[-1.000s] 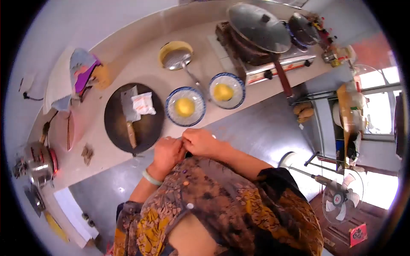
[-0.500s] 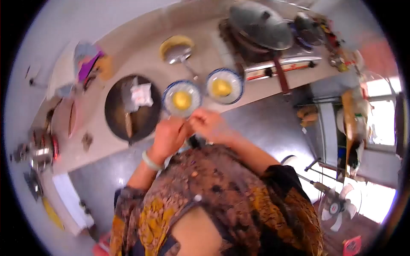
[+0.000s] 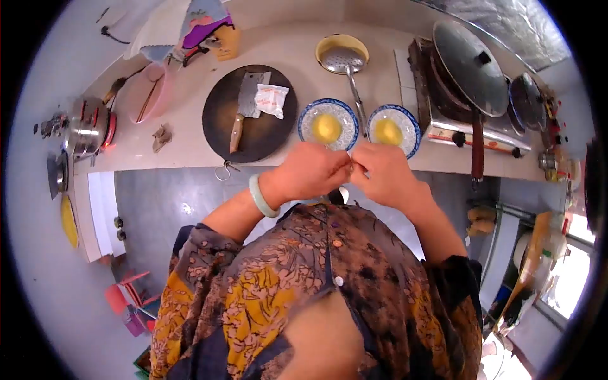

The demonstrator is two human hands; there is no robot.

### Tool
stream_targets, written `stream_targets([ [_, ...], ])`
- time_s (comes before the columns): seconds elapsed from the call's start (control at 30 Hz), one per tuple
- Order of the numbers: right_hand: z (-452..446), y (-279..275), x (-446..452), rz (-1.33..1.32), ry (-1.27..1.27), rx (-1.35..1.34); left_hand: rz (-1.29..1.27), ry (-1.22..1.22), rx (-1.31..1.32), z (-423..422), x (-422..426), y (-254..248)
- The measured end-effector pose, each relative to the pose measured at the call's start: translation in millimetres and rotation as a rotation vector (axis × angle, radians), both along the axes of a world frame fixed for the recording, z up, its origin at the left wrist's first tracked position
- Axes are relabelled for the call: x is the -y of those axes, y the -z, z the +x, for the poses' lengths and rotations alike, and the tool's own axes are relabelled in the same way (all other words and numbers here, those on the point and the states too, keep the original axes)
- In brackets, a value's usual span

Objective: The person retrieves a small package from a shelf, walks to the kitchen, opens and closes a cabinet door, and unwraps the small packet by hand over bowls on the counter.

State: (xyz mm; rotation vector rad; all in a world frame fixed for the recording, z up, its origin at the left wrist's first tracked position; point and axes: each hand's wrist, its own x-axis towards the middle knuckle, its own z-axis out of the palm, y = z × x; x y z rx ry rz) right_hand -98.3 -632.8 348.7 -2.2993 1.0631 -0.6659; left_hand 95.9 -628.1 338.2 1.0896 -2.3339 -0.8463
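My left hand [image 3: 310,170], with a pale bangle at its wrist, is closed, and its fingertips meet those of my right hand [image 3: 387,176]. Both hands pinch at chest height, just in front of the counter's edge. Whatever lies between the fingers is hidden or too small to name. Beyond them stand two blue-rimmed dishes: the left dish [image 3: 347,120] and the right dish [image 3: 410,121]. Each holds a round yellow mass, which looks like egg yolk.
On the left a round dark board [image 3: 218,88] carries a cleaver [image 3: 249,95] and a white packet [image 3: 271,100]. A slotted ladle [image 3: 342,60] rests in a yellow bowl [image 3: 324,43]. To the right, a lidded pan [image 3: 465,60] sits on a gas stove [image 3: 443,135]. A pink basin [image 3: 161,104] stands far left.
My view has turned and levelled, so the counter now runs straight across. My hands stay pinched together and now appear in front of the gap between the dishes.
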Motion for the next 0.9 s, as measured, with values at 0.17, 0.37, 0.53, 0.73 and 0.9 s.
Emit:
stream_targets([
  [0.17,2,12,-1,0.069,0.05,0.106,-0.187,-0.031,-0.017,-3,-8,18],
  [0.37,-7,24,-12,0.625,0.211,0.311,-0.356,0.011,-0.046,-12,-12,31],
  [0.53,-6,44,-9,0.886,0.345,0.603,-0.385,0.054,0.058,-17,-4,29],
  [0.73,-4,55,9,1.005,0.381,0.936,-0.496,-0.109,0.018,-21,7,20],
  [0.9,-4,39,8,0.606,0.37,0.663,-0.432,-0.187,-0.066,-19,8,21],
])
